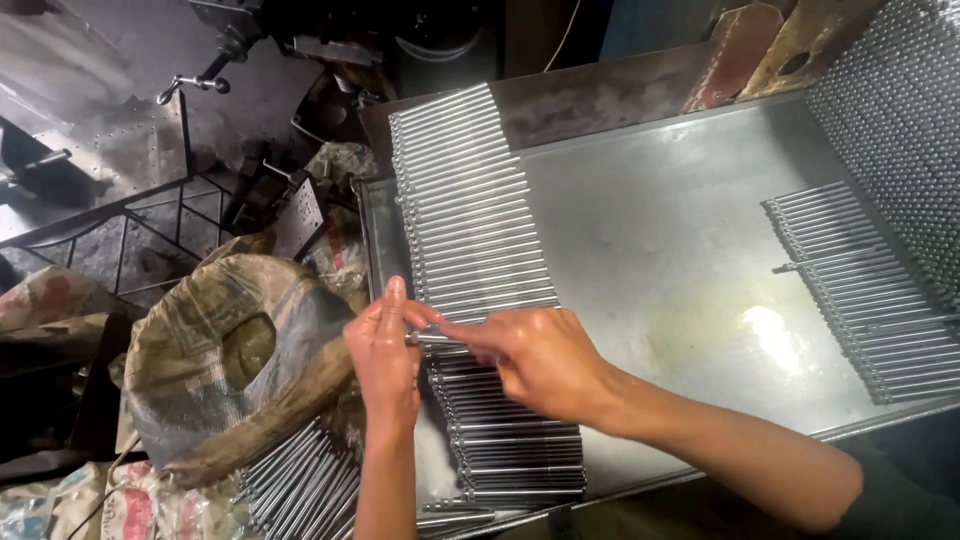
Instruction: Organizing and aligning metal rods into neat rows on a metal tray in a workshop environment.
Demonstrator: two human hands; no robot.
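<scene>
Head view: left hand [385, 350] and right hand [540, 360] pinching rods [470, 250] on tray [650, 230].

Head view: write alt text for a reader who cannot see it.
Two bare hands, left and right, pinch a thin metal rod over a long row of rods laid side by side on a metal tray. A second row lies at right; a sack sits at left.

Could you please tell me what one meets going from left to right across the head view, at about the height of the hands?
Sack → left hand → right hand → bare tray floor → right-side row of rods.
</scene>
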